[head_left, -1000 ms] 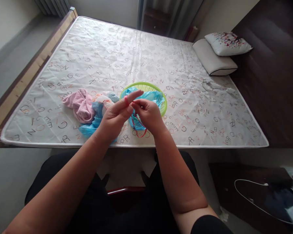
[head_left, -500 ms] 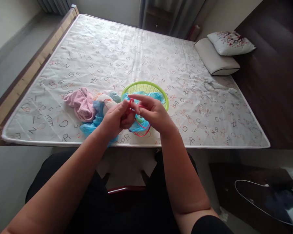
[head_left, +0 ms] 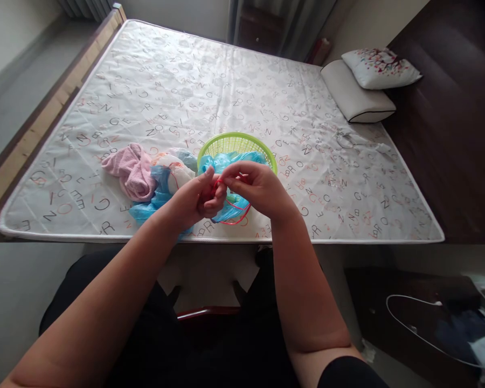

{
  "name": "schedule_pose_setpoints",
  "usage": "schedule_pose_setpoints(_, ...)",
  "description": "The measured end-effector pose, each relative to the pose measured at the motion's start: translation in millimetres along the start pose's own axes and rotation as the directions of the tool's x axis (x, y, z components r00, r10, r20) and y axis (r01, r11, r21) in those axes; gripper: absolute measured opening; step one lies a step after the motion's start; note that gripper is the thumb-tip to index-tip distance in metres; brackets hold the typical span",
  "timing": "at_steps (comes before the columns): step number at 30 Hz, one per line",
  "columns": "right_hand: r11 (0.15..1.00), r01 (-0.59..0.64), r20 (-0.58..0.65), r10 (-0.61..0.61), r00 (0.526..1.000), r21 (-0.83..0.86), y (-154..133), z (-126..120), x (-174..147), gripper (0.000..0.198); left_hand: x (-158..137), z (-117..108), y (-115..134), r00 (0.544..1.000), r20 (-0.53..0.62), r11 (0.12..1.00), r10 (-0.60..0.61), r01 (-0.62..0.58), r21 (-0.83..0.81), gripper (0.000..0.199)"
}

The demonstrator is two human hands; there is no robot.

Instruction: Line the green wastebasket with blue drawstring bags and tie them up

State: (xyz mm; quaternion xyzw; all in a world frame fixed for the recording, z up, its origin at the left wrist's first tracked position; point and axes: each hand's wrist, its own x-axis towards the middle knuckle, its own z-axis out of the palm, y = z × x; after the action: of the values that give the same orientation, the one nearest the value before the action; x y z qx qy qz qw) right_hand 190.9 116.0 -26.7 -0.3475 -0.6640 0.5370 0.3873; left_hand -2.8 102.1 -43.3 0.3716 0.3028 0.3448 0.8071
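Between my two hands is a thin red cord [head_left: 235, 221], its loop hanging below my fingers. My left hand [head_left: 200, 196] is closed on the cord, thumb pointing up. With thumb and fingertips together, my right hand [head_left: 258, 186] pinches the cord where it meets the left fingers. Just behind them stands a green plastic basket [head_left: 242, 136] with blue plastic bag material [head_left: 226, 159] in it. To the left of my hands lie a crumpled blue plastic bag [head_left: 145, 210], a white plastic bag [head_left: 180, 175] and a pink towel [head_left: 133, 172].
Everything lies near the front edge of a bare mattress [head_left: 178, 86] printed with letters. A floral pillow [head_left: 382, 67] rests on a beige pillow [head_left: 355, 94] at the back right. A white cable [head_left: 404, 318] runs over dark furniture at lower right.
My right hand's index finger, stretched out before, has curled down into a pinch on the cord. The left fingers have loosened slightly. The view has shifted a little.
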Motion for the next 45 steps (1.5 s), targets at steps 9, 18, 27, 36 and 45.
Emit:
schedule_pose_setpoints(9, 0.988, 0.026, -0.244, -0.063, 0.968, -0.153, 8.2, -4.8, 2.8, 0.020, -1.0, 2.7, 0.5, 0.994, -0.018, 0.990, 0.108, -0.109, -0.095, 0.032)
schedule_pose_setpoints(18, 0.986, 0.085, -0.478, -0.143, 0.867, -0.140, 34.6, -4.3, 11.9, 0.049, -1.7, 0.2, -7.6, 0.996, 0.068, 0.991, 0.061, -0.068, 0.118, 0.031)
schedule_pose_setpoints(27, 0.971, 0.190, -0.632, -0.057, 0.773, 0.145, 18.1, -33.9, 5.8, 0.050, 14.2, 1.2, -25.3, 0.830, -0.339, 0.833, 0.443, -0.242, 0.497, 0.024)
schedule_pose_setpoints(36, 0.996, 0.046, -0.307, -0.021, 0.951, 0.075, -18.9, 3.4, -3.5, 0.062, 8.0, 21.0, -31.1, 0.902, -0.172, 0.840, 0.397, -0.281, 0.464, 0.031)
schedule_pose_setpoints(45, 0.998, 0.053, -0.235, -0.043, 0.971, 0.035, -18.7, 7.7, -3.7, 0.058, 8.1, 21.6, -34.4, 0.985, 0.018, 0.876, 0.172, -0.161, 0.455, 0.036)
